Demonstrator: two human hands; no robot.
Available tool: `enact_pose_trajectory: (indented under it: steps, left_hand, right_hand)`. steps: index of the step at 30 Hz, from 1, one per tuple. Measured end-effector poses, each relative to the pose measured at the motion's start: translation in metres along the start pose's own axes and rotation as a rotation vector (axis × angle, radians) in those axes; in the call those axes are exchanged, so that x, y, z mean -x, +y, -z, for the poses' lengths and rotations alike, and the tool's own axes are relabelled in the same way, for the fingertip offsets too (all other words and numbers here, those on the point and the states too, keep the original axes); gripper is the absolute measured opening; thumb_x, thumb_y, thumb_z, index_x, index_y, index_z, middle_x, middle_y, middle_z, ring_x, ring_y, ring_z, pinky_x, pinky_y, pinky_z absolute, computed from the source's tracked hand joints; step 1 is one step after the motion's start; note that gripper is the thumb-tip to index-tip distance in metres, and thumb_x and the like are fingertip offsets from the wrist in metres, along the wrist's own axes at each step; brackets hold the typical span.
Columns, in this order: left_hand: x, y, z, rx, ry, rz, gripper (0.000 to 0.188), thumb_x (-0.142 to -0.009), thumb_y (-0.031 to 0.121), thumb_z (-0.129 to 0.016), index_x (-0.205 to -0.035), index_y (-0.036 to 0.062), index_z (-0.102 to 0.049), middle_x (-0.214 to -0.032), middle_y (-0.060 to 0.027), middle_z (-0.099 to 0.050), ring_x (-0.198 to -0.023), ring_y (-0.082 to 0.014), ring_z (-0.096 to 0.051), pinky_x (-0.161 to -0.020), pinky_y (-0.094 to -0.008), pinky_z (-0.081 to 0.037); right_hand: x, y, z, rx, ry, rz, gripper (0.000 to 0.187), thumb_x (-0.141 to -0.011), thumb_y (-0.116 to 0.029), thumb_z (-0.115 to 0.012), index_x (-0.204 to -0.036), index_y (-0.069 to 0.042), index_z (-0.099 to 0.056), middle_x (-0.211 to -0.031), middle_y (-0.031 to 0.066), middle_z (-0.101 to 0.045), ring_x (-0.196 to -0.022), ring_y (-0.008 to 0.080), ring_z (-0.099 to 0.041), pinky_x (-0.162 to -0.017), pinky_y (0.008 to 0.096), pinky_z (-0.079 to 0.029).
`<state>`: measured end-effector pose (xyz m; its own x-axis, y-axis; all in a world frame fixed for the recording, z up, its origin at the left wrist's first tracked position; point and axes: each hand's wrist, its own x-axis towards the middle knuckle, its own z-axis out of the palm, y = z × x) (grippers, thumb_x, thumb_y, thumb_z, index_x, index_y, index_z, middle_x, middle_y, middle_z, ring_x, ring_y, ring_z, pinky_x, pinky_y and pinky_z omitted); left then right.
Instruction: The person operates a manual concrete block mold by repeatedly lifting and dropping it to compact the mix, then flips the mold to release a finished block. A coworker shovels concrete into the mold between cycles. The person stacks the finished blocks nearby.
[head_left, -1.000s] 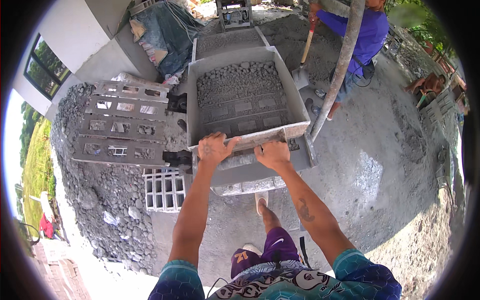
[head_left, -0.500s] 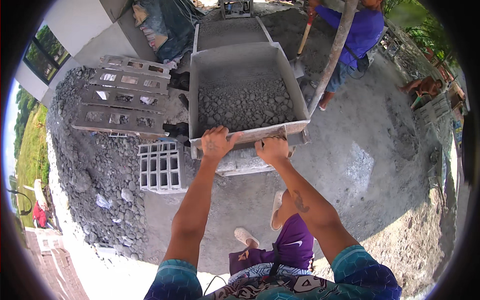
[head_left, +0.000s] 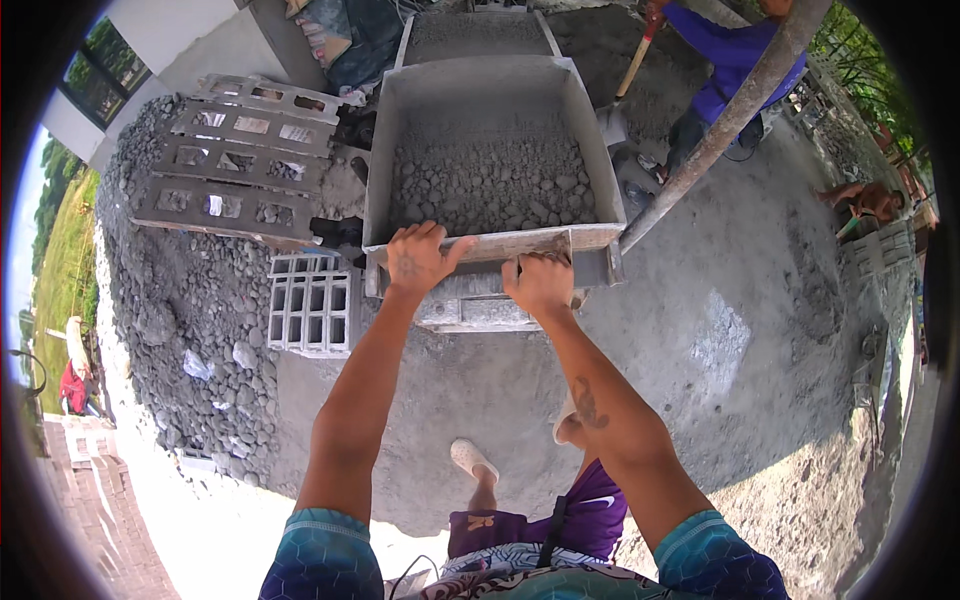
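Note:
A grey rectangular screening box [head_left: 492,95] stands in front of me, with dark lumpy gravel [head_left: 490,185] across its floor, thickest toward my side. My left hand [head_left: 418,258] hooks its fingers over the box's near rim, left of the middle, with the thumb spread to the right along the edge. My right hand [head_left: 540,283] is closed round the near edge, beside a small upright piece; its fingertips are partly hidden. Both arms reach forward.
Concrete blocks [head_left: 310,304] and a slotted pallet-like stack [head_left: 235,160] stand left, beside a gravel heap [head_left: 150,250]. A slanting pole [head_left: 720,130] rises at the right. Beyond it a person in a blue top [head_left: 735,55] holds a shovel [head_left: 632,70].
The view has shifted, so the box and my hands sit higher in the picture. Both hands keep their hold. The person with the shovel has changed posture, and my feet appear shifted.

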<state>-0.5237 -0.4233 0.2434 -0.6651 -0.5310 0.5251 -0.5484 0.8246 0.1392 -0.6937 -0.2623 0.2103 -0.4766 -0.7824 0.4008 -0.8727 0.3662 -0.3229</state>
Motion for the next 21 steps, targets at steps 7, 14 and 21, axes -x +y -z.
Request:
enact_pose_trajectory:
  steps: [7, 14, 21]
  left_hand:
    - [0.0, -0.001, -0.004, 0.006, 0.036, -0.007, 0.065, -0.092, 0.067, -0.071, -0.073, 0.0039, -0.073, -0.079, -0.0092, -0.072, -0.072, -0.03, -0.072, -0.067, -0.0405, -0.055]
    - [0.0, -0.001, -0.001, 0.01, 0.065, -0.014, 0.067, -0.093, 0.068, -0.069, -0.073, 0.0043, -0.075, -0.078, -0.0088, -0.073, -0.068, -0.0263, -0.072, -0.069, -0.0371, -0.055]
    - [0.003, -0.005, -0.006, 0.053, 0.111, -0.013, 0.068, -0.093, 0.069, -0.068, -0.072, 0.0048, -0.075, -0.075, -0.0085, -0.072, -0.065, -0.0255, -0.071, -0.068, -0.0371, -0.054]
  right_hand:
    - [0.0, 0.002, -0.002, -0.001, 0.039, 0.031, 0.03, -0.084, -0.032, -0.067, -0.07, -0.008, -0.078, -0.069, 0.0141, -0.074, -0.064, 0.034, -0.073, -0.078, 0.0465, -0.06]
    - [0.001, 0.002, -0.007, 0.039, 0.085, 0.056, 0.03, -0.084, -0.034, -0.068, -0.072, -0.008, -0.078, -0.073, 0.0136, -0.075, -0.067, 0.0338, -0.073, -0.077, 0.0452, -0.06]
    - [0.003, 0.003, -0.011, 0.079, 0.033, 0.063, 0.033, -0.087, -0.035, -0.066, -0.074, -0.007, -0.078, -0.074, 0.0137, -0.076, -0.069, 0.0347, -0.074, -0.078, 0.0465, -0.059]
